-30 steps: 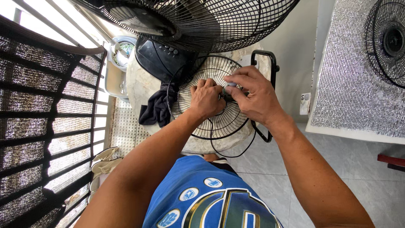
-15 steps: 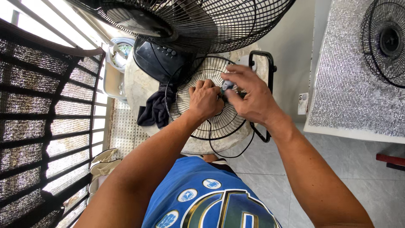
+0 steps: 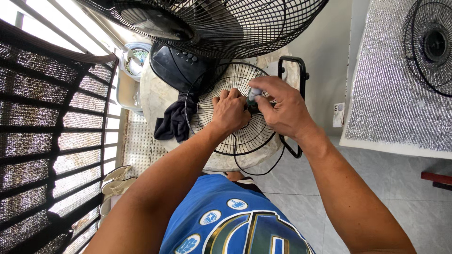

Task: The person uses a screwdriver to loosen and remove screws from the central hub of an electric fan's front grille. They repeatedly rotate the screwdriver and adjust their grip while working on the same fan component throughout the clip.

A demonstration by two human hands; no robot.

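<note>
At frame centre, your left hand (image 3: 230,112) lies curled on the wire fan guard (image 3: 235,136); just right, your right hand (image 3: 282,110) pinches a small grey knob (image 3: 253,95) at its hub, fingers clamped.

We are closing our right hand (image 3: 282,110) tighter over the small grey part (image 3: 254,94) at the hub of the wire fan guard (image 3: 230,136), while our left hand (image 3: 231,112) is sliding slightly nearer it
</note>
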